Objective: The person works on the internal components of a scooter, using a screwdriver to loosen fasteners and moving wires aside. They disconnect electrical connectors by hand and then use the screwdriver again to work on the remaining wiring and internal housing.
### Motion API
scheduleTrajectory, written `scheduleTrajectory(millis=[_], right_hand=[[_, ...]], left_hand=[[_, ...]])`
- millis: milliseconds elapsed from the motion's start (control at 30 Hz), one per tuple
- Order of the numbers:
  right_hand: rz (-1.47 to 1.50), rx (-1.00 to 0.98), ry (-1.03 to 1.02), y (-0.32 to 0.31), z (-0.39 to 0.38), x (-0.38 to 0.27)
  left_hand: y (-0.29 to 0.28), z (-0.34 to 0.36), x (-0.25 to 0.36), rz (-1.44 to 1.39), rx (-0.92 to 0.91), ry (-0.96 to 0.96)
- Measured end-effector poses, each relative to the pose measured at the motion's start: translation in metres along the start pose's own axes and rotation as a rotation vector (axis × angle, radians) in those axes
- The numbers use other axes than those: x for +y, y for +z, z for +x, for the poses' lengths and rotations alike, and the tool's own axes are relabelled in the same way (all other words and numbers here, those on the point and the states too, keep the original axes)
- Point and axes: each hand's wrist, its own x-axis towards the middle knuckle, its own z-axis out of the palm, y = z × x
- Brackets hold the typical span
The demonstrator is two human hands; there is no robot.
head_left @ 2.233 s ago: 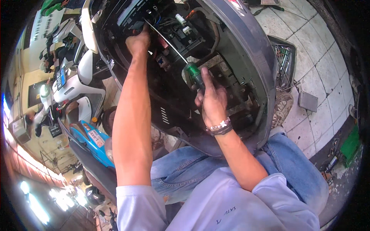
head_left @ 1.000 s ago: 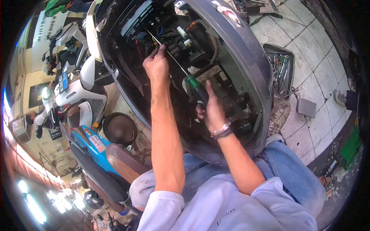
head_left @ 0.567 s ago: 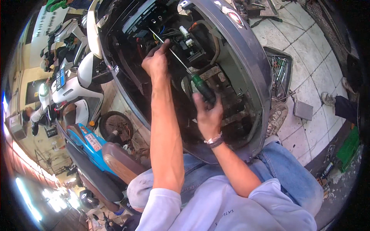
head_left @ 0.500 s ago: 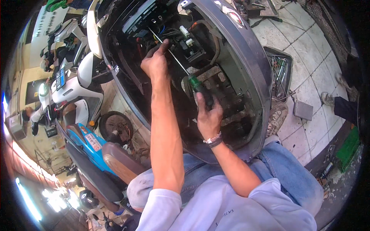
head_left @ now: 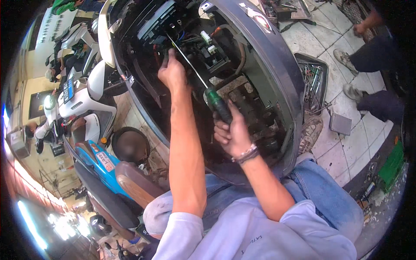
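Note:
A long screwdriver (head_left: 218, 104) with a green and black handle is in my right hand (head_left: 236, 134), its fingers curled round the lower end of the handle. The thin shaft slants up and left into the open dark body shell (head_left: 288, 82) of a scooter. Its tip lies among wires near a grey finned box (head_left: 156, 21), where the exact contact is too dark to see. My left hand (head_left: 174, 73) reaches in just left of the shaft, thumb and fingers closed together by the wiring. What they hold, if anything, is hidden.
Right of the shell, a tray of tools (head_left: 318, 78) rests on the tiled floor beside a flat grey box (head_left: 340, 124). A person's shoes (head_left: 353, 92) and dark trouser legs stand beyond it. A white scooter (head_left: 93, 97) and a blue motorbike (head_left: 102, 158) are at left.
My right hand has shifted left and regripped the screwdriver handle. My left thumb has moved away from the shaft. The other person's legs and a hand have come further into view at right.

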Motion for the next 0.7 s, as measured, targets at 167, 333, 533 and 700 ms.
scheduleTrajectory(millis=[167,333,533,700], right_hand=[[-0.076,0.198,-0.023,0.014,-0.006,-0.021],[-0.698,0.503,-0.877,-0.011,0.028,0.014],[-0.014,0.02,0.083,0.014,-0.005,-0.012],[-0.568,0.339,-0.752,0.012,0.016,0.019]], left_hand=[[0.002,0.025,-0.022,0.421,0.209,0.447],[0.007,0.022,0.002,0.685,0.186,0.34],[-0.015,0.04,0.007,0.925,0.08,0.586],[-0.006,0.045,-0.001,0.973,0.11,0.666]])
